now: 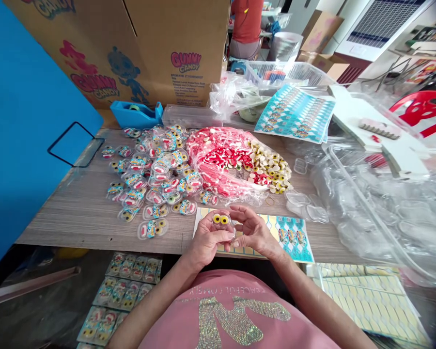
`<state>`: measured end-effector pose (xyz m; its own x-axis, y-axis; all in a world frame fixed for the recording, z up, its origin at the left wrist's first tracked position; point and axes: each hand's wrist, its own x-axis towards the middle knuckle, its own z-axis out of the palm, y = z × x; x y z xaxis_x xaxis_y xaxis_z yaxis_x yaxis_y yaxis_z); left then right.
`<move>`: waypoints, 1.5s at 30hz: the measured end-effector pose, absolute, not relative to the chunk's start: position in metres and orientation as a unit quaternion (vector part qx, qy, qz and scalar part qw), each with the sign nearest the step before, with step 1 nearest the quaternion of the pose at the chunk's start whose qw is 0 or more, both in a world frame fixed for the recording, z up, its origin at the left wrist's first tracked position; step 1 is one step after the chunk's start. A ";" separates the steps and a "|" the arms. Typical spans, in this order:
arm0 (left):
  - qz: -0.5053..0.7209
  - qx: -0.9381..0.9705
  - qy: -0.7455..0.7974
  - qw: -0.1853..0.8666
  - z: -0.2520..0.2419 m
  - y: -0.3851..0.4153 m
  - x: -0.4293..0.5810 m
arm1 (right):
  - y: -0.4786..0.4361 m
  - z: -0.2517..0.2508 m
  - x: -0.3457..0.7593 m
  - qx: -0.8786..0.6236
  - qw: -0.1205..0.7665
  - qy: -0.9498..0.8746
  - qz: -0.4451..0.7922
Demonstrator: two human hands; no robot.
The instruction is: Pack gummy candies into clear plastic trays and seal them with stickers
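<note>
While a heap of filled candy packs (156, 179) is already lying on the worktop (76, 213), I am closing my left hand (207, 240) and right hand (252, 230) around one clear pack (223, 223), with loose gummies (240, 162) still waiting in the bag.

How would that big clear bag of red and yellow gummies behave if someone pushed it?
The bag of gummies would probably slump rather than slide: its thin film is wrinkled and sags around the loose sweets. It looks fairly heavy, being heaped full. Sweets might spill, since yellow ones lie spread at its right side.
</note>
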<state>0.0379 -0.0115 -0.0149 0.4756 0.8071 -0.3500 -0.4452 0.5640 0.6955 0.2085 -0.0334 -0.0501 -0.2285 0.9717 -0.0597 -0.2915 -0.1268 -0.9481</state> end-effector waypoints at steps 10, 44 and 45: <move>0.390 0.278 0.350 0.805 -0.015 -0.011 0.038 | -0.034 -0.051 0.210 -0.385 0.479 -0.448 0.649; 0.440 0.290 0.375 0.763 -0.027 -0.013 0.057 | -0.052 -0.018 0.208 -0.536 0.423 -0.583 0.441; 0.441 0.293 0.378 0.760 -0.027 -0.013 0.058 | -0.052 -0.019 0.209 -0.536 0.424 -0.578 0.445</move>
